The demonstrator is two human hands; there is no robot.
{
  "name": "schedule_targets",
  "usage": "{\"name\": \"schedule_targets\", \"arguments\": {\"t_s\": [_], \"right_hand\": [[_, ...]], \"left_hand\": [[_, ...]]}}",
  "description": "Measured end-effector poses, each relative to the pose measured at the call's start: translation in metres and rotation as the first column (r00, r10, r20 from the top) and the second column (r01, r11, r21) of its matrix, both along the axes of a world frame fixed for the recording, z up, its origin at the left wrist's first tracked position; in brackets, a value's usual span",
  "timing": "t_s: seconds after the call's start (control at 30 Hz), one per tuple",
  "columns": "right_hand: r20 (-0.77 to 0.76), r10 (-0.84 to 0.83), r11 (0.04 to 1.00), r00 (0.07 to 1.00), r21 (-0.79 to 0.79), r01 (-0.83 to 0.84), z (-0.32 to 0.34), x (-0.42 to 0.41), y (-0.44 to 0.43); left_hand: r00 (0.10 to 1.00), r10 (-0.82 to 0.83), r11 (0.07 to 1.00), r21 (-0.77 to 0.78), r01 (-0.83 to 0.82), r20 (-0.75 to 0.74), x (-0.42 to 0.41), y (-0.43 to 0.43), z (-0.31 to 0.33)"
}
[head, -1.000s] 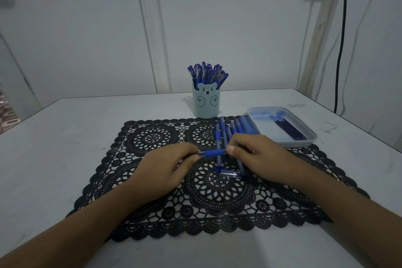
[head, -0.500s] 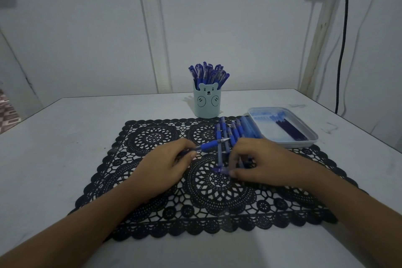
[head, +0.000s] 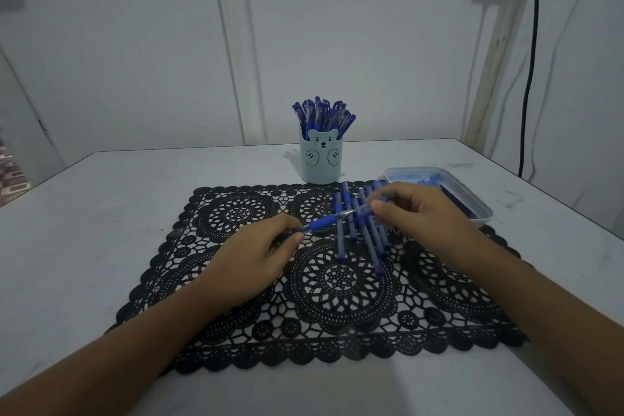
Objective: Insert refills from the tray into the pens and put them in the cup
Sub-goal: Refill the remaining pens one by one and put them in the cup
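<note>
Now our left hand grips a blue pen, bare tip just short of our right hand, whose fingers pinch what looks like its cap. Capping seems next: align squarely, then reach the bear cup beyond our fingers.

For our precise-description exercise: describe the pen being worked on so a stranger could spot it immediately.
Find the black lace mat. Above its middle, the left hand grips one pen. Unlike the loose pens lying lengthwise on the mat, it is held crosswise, its metal tip bare.
</note>
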State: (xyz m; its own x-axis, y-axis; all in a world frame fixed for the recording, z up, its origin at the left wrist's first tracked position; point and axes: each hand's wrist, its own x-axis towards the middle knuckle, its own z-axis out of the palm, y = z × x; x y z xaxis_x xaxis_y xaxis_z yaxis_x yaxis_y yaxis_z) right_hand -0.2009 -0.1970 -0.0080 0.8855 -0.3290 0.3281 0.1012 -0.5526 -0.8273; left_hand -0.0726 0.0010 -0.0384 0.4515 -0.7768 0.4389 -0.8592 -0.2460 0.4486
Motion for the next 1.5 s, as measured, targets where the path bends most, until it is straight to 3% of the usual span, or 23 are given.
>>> {"name": "schedule_targets", "arguments": {"t_s": [0.2,0.37,0.57,0.97,1.03,1.13,1.23,1.4,1.5], "right_hand": [[0.031,-0.047,0.998,0.998,0.037,0.046,0.0,0.0,0.001],[-0.053,0.073,0.997,0.996,0.032,-0.072,-0.003,0.002,0.007],[-0.03,0.143,0.986,0.989,0.095,-0.14,-0.008,0.003,0.012],[-0.002,0.151,0.988,0.988,0.008,-0.151,-0.012,0.005,0.017],[0.005,0.123,0.992,0.992,-0.031,-0.122,-0.012,0.007,0.017],[0.013,0.124,0.989,0.992,-0.088,-0.122,-0.013,0.008,0.018],[0.016,0.119,0.984,0.993,-0.134,-0.115,-0.014,0.008,0.019],[0.027,0.024,0.951,0.999,-0.31,-0.015,-0.019,0.011,0.013],[-0.005,-0.059,0.831,0.998,-0.555,0.046,-0.024,0.014,0.001]], "left_hand": [[1.0,-0.006,1.0,-0.007,0.006,0.015,0.0,0.0,0.0],[0.998,-0.037,0.999,0.003,0.037,0.044,0.001,0.001,-0.002],[0.992,-0.102,0.994,0.04,0.1,0.072,0.004,0.001,-0.006],[0.994,-0.09,0.996,-0.027,0.088,-0.069,0.005,0.001,-0.005],[1.0,-0.023,0.999,-0.027,0.024,0.015,0.001,0.0,-0.002],[0.944,0.105,0.994,-0.063,-0.09,0.313,-0.004,-0.002,0.0],[0.887,0.069,0.996,-0.076,-0.039,0.456,-0.003,-0.007,0.0],[0.859,0.045,0.999,-0.035,-0.032,0.51,0.004,-0.01,0.001],[0.873,0.148,0.988,-0.105,-0.112,0.465,0.011,-0.012,0.014]]}}
